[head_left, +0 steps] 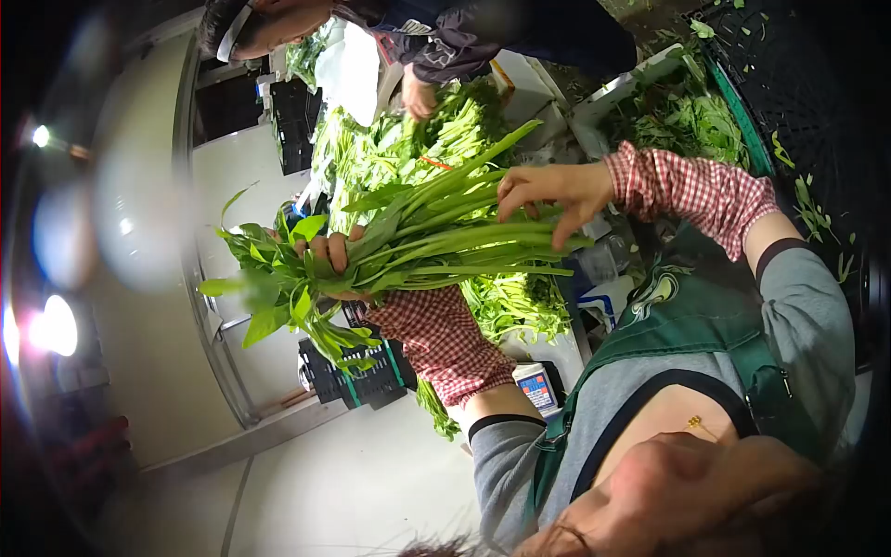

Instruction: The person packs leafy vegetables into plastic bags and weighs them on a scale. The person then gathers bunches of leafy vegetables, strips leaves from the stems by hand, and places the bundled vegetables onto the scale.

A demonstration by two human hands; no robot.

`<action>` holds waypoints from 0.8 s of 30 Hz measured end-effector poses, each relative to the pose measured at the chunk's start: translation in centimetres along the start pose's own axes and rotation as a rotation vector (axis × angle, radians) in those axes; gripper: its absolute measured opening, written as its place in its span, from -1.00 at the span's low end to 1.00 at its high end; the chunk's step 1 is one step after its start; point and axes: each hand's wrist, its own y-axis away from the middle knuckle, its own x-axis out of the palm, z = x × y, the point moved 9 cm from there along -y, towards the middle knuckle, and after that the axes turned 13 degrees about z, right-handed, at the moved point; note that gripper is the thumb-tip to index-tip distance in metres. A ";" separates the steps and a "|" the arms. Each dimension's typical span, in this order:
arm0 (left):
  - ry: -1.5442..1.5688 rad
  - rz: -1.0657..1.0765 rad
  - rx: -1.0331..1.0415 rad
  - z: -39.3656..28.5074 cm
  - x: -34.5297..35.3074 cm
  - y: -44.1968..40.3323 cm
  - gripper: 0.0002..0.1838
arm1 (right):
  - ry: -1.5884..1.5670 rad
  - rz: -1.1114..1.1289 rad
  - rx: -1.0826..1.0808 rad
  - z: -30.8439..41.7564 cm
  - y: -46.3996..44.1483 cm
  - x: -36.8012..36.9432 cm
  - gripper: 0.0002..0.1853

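My left hand (325,255) is wrapped round a bunch of leafy greens (436,243), close to its leafy end. Long, pale green stems run from that grip towards my right hand (557,197). The bunch looks like water spinach. The fingers and thumb of my right hand are spread apart and bent across the stems near their cut ends, touching them. Red checked sleeve covers are on both my forearms. Beyond the bunch lies a large heap of greens (390,144), with more loose greens (520,306) nearer to me.
Across the heap stands a co-worker, whose hand (419,93) is at the greens. A crate (756,125) with a green rim holds leaves, and scraps litter the floor. Below my left forearm are a white device with a label (538,388) and a black crate (371,376).
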 end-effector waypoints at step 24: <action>-0.133 -0.066 0.344 1.4 1.7 3.3 -0.60 | 0.787 -0.167 0.248 3.1 1.4 -1.1 -0.77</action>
